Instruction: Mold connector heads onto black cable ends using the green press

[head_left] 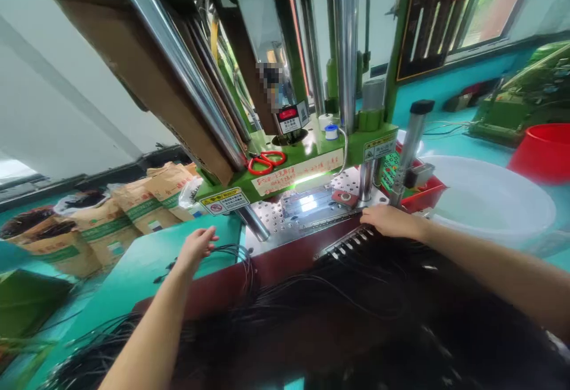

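My right hand point(387, 221) grips the right end of a narrow metal mould strip point(345, 243) at the press's front edge. Several black cables with pale metal ends lie across that strip. My left hand point(196, 249) is over the green side table, its fingers curled. Black cables point(231, 250) run out beside its fingertips and droop over the table edge; whether they are gripped is hidden. Small dark plugs point(165, 271) lie just left of this hand. Behind the strip, a shiny metal mould point(307, 205) sits on the perforated press bed point(267, 216).
Red scissors point(266, 162) and a blue-and-white tape roll point(331, 132) rest on the green press plate point(303, 171). Steel columns point(350, 51) stand at both sides. A red crate point(423, 195) and white tub point(499, 200) are right; paper sacks point(133, 203) left. Dark cables cover the foreground.
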Demonstrator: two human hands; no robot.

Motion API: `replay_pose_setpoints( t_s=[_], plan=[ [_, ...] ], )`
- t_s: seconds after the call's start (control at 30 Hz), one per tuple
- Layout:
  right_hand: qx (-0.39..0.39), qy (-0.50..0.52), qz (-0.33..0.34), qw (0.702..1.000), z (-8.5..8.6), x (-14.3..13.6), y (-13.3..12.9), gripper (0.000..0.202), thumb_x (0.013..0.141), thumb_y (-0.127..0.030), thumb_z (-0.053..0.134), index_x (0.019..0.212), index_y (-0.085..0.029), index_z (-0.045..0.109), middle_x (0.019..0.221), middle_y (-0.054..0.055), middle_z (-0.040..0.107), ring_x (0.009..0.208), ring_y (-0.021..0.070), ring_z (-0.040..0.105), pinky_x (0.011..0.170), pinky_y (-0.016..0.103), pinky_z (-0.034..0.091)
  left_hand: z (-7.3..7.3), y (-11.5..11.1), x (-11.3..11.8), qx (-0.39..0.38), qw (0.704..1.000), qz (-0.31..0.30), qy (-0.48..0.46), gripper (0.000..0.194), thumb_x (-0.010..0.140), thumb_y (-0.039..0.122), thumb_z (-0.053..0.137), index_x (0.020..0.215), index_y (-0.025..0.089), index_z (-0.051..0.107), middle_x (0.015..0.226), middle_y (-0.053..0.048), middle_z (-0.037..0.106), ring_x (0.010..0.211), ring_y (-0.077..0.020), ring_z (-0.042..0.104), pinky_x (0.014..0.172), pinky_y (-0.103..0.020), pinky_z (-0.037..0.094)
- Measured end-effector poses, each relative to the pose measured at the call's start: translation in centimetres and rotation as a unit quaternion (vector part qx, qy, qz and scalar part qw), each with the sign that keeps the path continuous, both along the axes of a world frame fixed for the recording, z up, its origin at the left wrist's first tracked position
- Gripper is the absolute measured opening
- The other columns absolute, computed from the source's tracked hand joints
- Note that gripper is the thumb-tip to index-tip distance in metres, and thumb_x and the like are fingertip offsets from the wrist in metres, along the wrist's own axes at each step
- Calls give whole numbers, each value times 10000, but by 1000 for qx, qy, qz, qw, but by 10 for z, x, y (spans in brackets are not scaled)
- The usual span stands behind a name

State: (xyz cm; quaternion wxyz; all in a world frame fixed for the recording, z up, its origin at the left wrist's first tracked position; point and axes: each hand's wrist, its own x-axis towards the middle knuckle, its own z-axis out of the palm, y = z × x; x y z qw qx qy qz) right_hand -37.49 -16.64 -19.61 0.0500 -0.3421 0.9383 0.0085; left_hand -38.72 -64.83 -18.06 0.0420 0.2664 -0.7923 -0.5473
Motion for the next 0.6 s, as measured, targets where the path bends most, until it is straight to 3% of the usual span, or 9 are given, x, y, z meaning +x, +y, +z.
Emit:
replay_pose_setpoints(
  t_s=[0.07,0.1,0.17,0.2,0.27,0.4,0.5,0.6],
  plan=[
    [19,-25,-5,1000,11,-3,-4,370,642,14,463,911,-158,650,866,86,622,809,221,562,680,289,377,16,58,24,-81,980,-175,38,322,678,466,543,757,154,555,635,-1,574,473,-98,451,423,-208,316],
    [30,-39,-9,999,18,-5,-7,377,620,12,477,894,-173,659,850,75,632,773,213,571,637,275,377,21,90,40,-105,956,-272,38,341,715,484,491,769,158,571,644,-4,578,512,-112,476,467,-227,353],
    [52,-67,-30,996,35,-8,-13,366,584,1,490,841,-183,675,798,61,647,687,198,581,543,252,361,25,153,75,-147,870,-467,55,361,778,479,417,767,173,608,724,-20,611,690,-148,532,646,-268,408],
    [60,-76,-45,994,43,-8,-17,346,577,-8,490,811,-177,681,772,64,650,652,195,580,507,246,348,23,180,93,-178,831,-522,77,375,793,485,395,788,185,620,774,-24,623,749,-160,528,708,-286,401],
    [73,-81,-83,991,57,-9,-23,294,572,-26,492,760,-150,682,729,82,649,604,198,577,465,244,327,12,224,121,-236,794,-548,116,425,781,535,396,856,193,636,842,-43,626,826,-190,501,767,-317,382],
    [53,-54,-153,985,75,-12,-27,259,609,-65,502,802,-121,664,773,127,646,671,243,584,486,263,335,-16,271,140,-236,809,-519,143,551,757,605,372,1008,178,613,957,-91,603,910,-231,462,823,-354,359],
    [5,-32,-181,983,79,-24,-24,245,649,-64,500,826,-135,654,793,111,643,754,246,579,533,266,357,-26,290,128,-143,838,-511,126,574,718,622,426,1007,161,610,943,-98,610,916,-245,467,804,-350,358],
    [-48,-27,-193,980,76,-47,-26,172,720,-68,505,802,-134,641,749,58,633,748,196,578,581,257,397,-25,308,106,71,872,-481,62,551,656,605,531,934,135,599,859,-85,622,814,-212,517,699,-301,372]
  ],
)
